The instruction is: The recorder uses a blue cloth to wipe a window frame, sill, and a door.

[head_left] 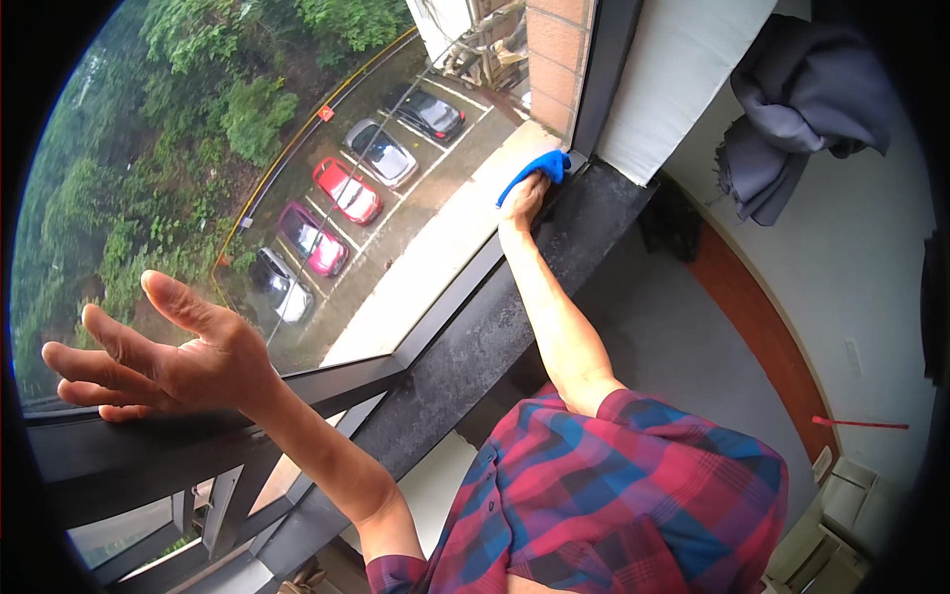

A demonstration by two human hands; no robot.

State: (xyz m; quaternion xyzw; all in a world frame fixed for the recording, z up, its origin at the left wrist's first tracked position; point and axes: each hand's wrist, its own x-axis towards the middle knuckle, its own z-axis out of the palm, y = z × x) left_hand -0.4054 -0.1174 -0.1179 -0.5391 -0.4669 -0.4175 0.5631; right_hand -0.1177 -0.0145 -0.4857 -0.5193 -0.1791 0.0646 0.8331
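A blue cloth (539,171) (bunched up) lies at the window frame's corner (585,143).

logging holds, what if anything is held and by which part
The right grip holds a blue cloth by its near side; the left grip, spread open, holds nothing.

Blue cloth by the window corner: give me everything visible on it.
The bright blue, soft-looking fabric cloth is plain and matte, bunched into creases, with a loose edge hanging beside the fingers. The person's bare right hand holds it, partly covered by it. It sits near the lower corner of the dark grey metal window frame; whether it touches the frame is unclear.
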